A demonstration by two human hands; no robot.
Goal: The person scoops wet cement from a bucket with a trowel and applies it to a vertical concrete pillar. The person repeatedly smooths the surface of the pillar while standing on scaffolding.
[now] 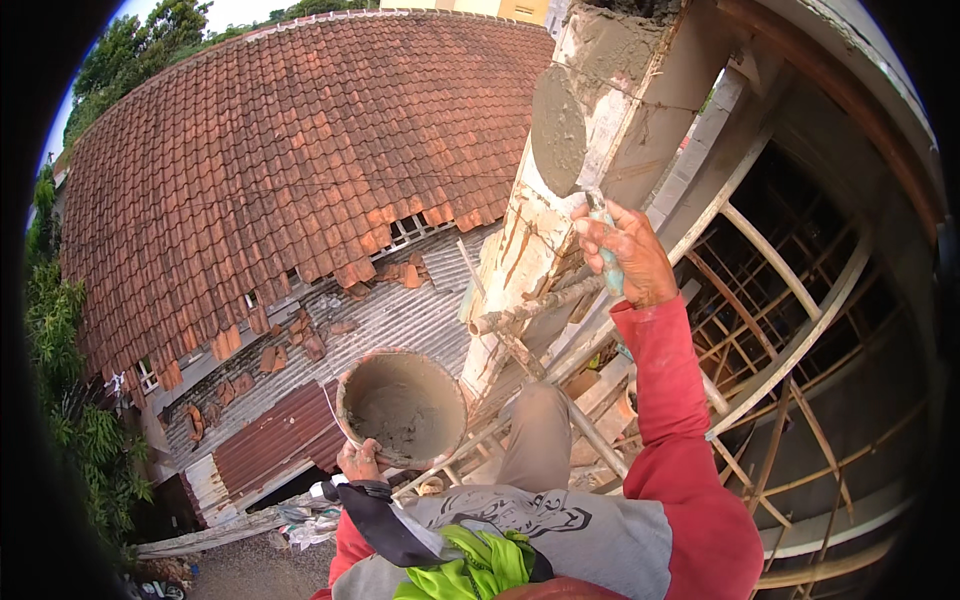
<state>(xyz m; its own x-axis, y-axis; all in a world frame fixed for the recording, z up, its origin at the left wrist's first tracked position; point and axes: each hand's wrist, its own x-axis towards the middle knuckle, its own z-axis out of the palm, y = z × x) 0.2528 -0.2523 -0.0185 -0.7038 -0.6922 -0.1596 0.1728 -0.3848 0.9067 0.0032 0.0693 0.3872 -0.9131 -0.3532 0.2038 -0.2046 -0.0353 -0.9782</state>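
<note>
My right hand [628,258] grips the pale blue handle of a trowel [558,130]; its mortar-coated oval blade lies up against the face of a pale concrete column [525,250], just below a patch of wet grey mortar [620,45] near the top. Lower left, my left hand [362,460] holds the rim of a round bucket [400,405] with grey mortar inside, out beside my bent knee.
Scaffold poles [545,380] cross below the column. Right are curved framing members [785,260] over a dark drop with thin bars. Left and below lie a tiled roof [280,160] with broken edges, corrugated sheets [270,440], trees [60,420] and the ground far down.
</note>
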